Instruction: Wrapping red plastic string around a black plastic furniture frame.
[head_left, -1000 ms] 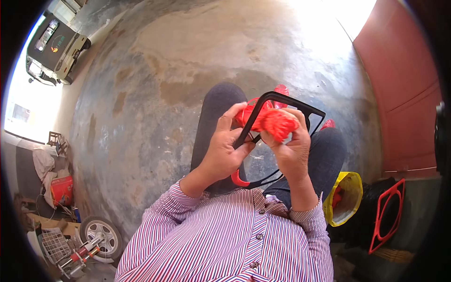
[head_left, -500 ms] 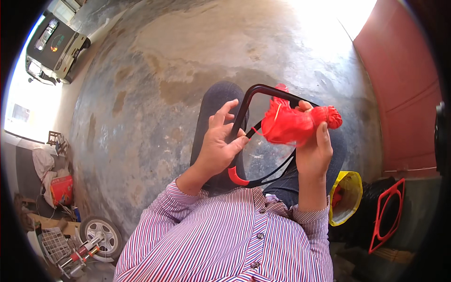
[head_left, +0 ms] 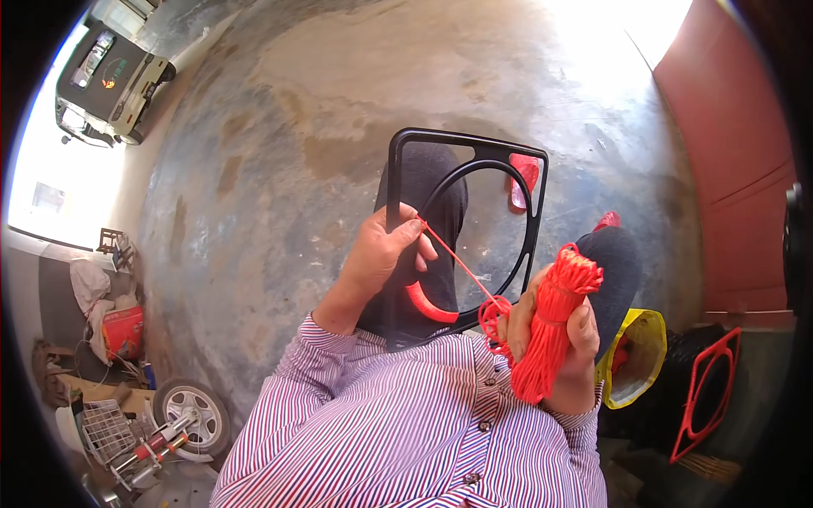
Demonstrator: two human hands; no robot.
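A black square frame (head_left: 542, 182) with a round ring inside stands over my lap. Part of the ring, low on its left, is wrapped in red cord (head_left: 430, 305). At the frame's left side my left hand (head_left: 377, 254) is closed, thumb and forefinger pinching a thin red strand (head_left: 457, 258) against the ring. That strand runs taut down to my right hand (head_left: 580, 356), which grips a thick bundle of red cord (head_left: 550, 330), tied in at its upper part. Loose loops (head_left: 494, 320) hang beside the right fingers. The bundle hides part of the right palm.
A yellow-rimmed bag (head_left: 648, 372) with red stuff inside stands right of me, beside black frames and a red frame (head_left: 711, 398). At left lie a wheel (head_left: 190, 415), a wire basket (head_left: 107, 427) and a red bag (head_left: 123, 333). A vehicle (head_left: 110, 80) is parked far left.
My right hand has drawn the cord bundle down and right, away from the frame, pulling the strand straight. The frame has turned to face upright, and my left fingers have closed in a pinch.
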